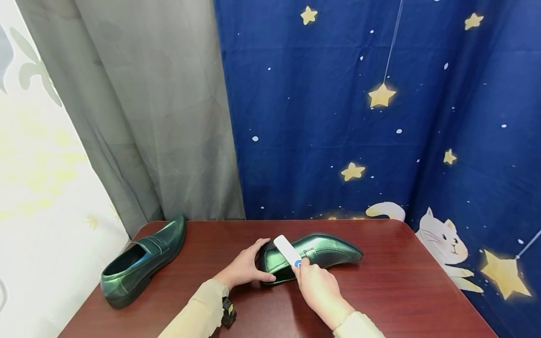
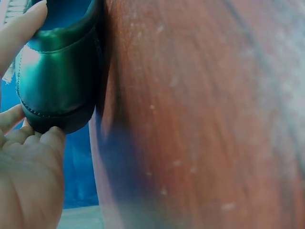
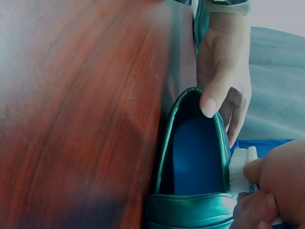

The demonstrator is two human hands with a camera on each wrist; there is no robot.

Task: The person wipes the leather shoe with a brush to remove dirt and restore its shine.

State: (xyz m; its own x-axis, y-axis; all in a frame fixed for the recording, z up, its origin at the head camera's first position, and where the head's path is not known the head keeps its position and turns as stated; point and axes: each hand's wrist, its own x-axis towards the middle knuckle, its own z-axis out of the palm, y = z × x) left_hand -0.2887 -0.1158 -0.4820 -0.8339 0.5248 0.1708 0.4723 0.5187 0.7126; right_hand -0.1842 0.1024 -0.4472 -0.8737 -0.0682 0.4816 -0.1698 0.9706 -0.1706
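A shiny green loafer [image 1: 334,250] lies near the middle of the table, its toe pointing right in the head view. Its heel [image 2: 59,81] is gripped by my left hand [image 1: 243,268], with the thumb over the opening's rim and the other fingers around the back. My right hand [image 1: 319,287] holds a white brush [image 1: 287,250] by its handle. In the right wrist view the brush's white bristles [image 3: 237,171] meet the loafer's outer side, beside the opening. A blue insole [image 3: 198,155] shows inside.
A second green loafer [image 1: 162,246] stands at the table's left edge. The reddish-brown table [image 1: 405,286] ends at a grey curtain [image 1: 169,117] and a blue starry curtain [image 1: 304,117]. A small black device [image 1: 228,313] sits at my left wrist.
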